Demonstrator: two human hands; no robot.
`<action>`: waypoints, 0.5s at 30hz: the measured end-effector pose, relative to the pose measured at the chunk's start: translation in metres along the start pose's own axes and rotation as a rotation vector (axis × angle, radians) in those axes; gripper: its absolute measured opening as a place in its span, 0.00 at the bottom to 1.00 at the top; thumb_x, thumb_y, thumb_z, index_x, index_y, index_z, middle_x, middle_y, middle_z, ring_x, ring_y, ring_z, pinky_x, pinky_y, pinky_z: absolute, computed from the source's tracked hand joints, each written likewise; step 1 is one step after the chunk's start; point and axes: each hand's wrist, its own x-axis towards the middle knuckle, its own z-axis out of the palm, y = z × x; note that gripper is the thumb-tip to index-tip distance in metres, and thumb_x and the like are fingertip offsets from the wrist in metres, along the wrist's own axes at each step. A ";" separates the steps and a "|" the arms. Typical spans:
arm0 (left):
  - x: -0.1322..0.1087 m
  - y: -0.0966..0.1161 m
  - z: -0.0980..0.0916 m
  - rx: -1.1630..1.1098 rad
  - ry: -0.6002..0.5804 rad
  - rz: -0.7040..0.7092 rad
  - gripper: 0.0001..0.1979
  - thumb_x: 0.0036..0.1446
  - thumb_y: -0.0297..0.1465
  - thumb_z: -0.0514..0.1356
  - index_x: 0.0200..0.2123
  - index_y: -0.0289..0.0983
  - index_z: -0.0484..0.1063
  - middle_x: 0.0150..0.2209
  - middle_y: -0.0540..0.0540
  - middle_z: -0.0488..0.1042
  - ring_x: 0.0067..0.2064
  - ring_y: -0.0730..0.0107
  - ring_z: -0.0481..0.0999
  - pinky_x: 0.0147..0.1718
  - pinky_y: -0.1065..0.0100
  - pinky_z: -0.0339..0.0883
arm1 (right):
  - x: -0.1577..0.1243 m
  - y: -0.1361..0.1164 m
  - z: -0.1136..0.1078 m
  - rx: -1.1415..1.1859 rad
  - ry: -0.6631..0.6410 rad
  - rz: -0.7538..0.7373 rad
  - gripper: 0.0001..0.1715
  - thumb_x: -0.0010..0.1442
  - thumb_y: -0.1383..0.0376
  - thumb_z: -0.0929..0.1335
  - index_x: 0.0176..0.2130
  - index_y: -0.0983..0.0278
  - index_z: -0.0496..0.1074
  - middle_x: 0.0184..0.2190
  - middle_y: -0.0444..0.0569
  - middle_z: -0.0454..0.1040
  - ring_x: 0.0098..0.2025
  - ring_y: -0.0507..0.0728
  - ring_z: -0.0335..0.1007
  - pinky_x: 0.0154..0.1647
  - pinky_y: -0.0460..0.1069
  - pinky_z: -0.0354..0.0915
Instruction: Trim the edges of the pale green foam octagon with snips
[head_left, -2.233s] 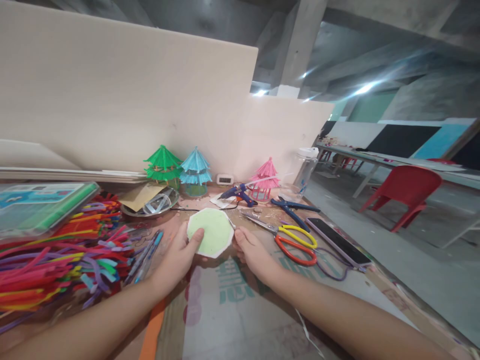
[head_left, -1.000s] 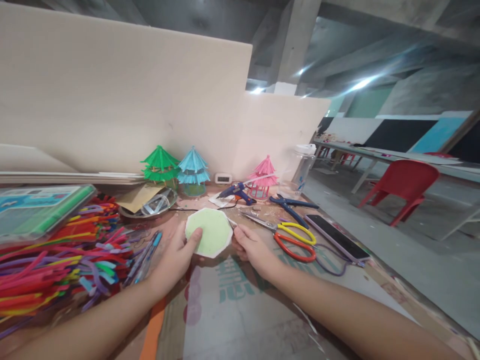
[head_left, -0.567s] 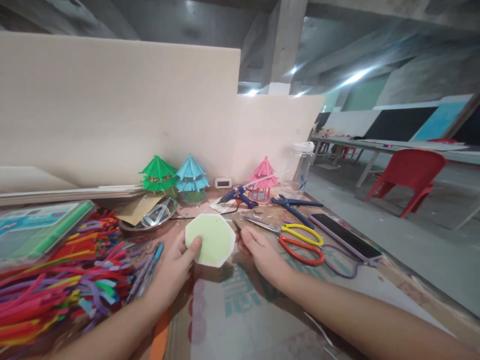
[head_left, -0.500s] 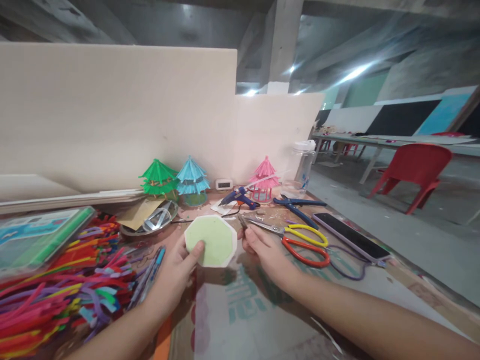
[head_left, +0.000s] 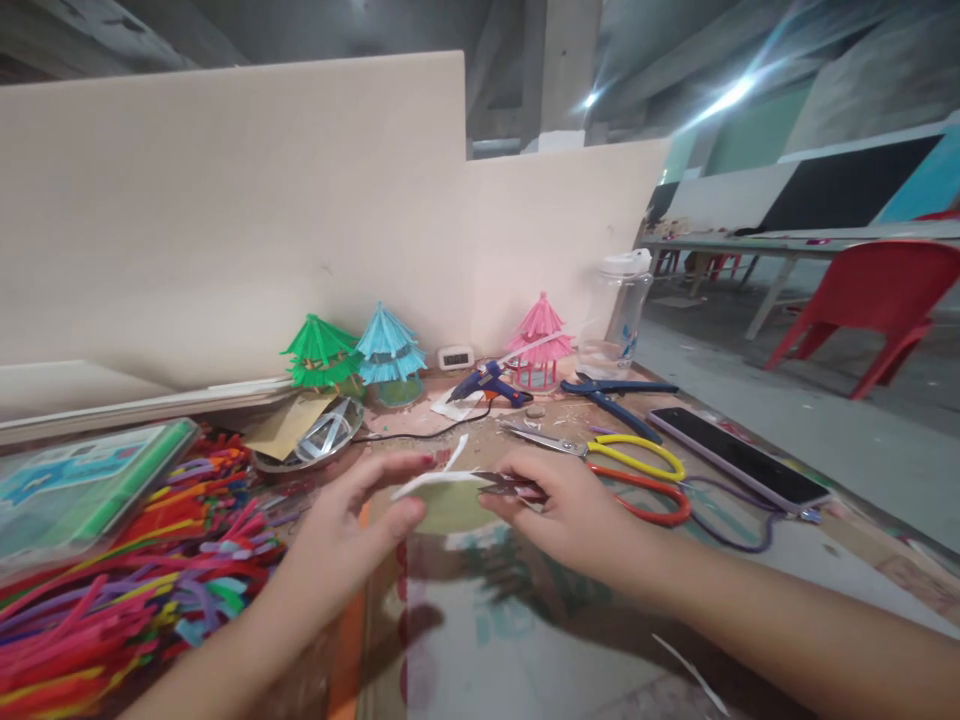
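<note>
Left hand [head_left: 349, 535] and right hand [head_left: 574, 510] pinch the green octagon piece [head_left: 448, 505], fingers closed on opposite edges. It sits tilted near edge-on above the tabletop [head_left: 487, 640], near the scissors [head_left: 583, 450]. Blurry, so grip detail is approximate.

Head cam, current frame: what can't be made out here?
Head view:
Green octagonal piece in left hand: tilted edge-on, blurred, face hidden.
Dark item at right hand: motion blur, unidentifiable.
Pipe cleaners: cut by left edge.
Small clock: digits too small.
</note>
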 end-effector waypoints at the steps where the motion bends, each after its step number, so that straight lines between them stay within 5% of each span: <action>1: 0.001 0.005 -0.004 0.059 -0.019 0.023 0.14 0.47 0.41 0.62 0.37 0.41 0.77 0.41 0.44 0.78 0.46 0.58 0.74 0.46 0.62 0.66 | -0.001 -0.001 0.000 -0.016 -0.023 -0.015 0.06 0.55 0.65 0.67 0.28 0.64 0.68 0.23 0.42 0.67 0.25 0.50 0.59 0.25 0.44 0.52; 9: -0.002 0.013 -0.001 0.128 -0.077 -0.022 0.12 0.49 0.40 0.60 0.27 0.38 0.75 0.31 0.47 0.77 0.36 0.64 0.74 0.38 0.67 0.66 | -0.007 -0.008 0.008 -0.075 -0.108 -0.090 0.04 0.55 0.67 0.67 0.29 0.65 0.70 0.22 0.42 0.68 0.25 0.50 0.61 0.26 0.44 0.52; 15: 0.005 0.010 -0.012 -0.019 0.138 0.005 0.14 0.54 0.43 0.56 0.27 0.37 0.69 0.27 0.50 0.71 0.34 0.69 0.71 0.38 0.70 0.64 | -0.010 -0.007 0.007 -0.007 -0.085 -0.107 0.05 0.56 0.67 0.65 0.29 0.65 0.68 0.23 0.43 0.68 0.26 0.50 0.62 0.26 0.44 0.54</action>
